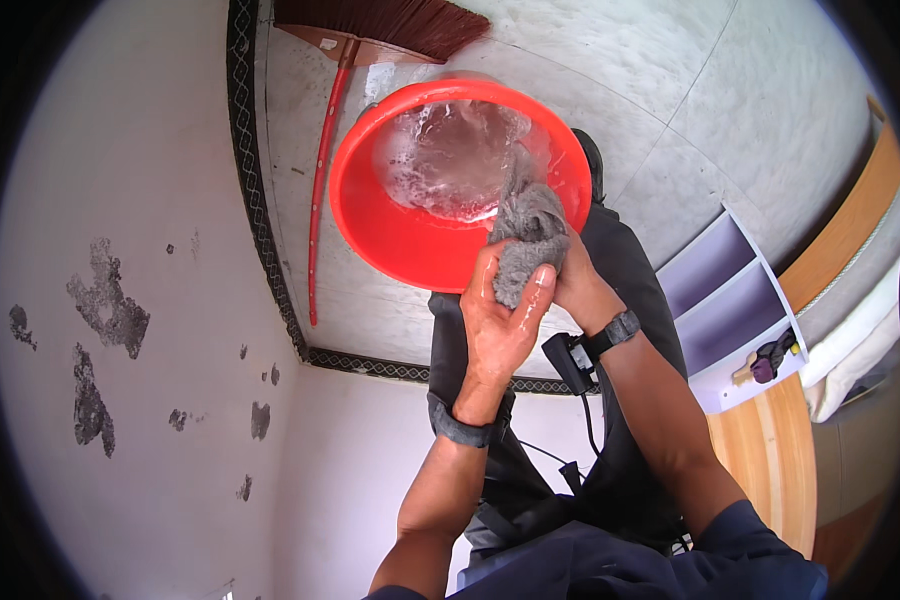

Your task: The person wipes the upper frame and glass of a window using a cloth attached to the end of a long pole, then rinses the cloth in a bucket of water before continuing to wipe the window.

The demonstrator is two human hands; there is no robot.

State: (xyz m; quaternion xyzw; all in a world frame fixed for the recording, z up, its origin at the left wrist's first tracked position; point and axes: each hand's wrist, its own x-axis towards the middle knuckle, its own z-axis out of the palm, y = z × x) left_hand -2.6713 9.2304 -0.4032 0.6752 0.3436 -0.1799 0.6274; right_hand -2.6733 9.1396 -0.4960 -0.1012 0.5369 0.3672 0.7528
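A wet grey cloth is bunched and twisted over the near right part of a red basin. My left hand grips its lower end, the thumb pressed along the near side. From the right, my right hand closes around the cloth too, its fingers mostly hidden behind it. Cloudy, foamy water lies in the basin, and the cloth's far end hangs down toward it. Both hands look wet.
A broom with a red handle and brown bristles lies left of the basin. To the right stand a pale purple shelf unit and a wooden surface. A black device with a cable sits by my right wrist. The left wall has peeling patches.
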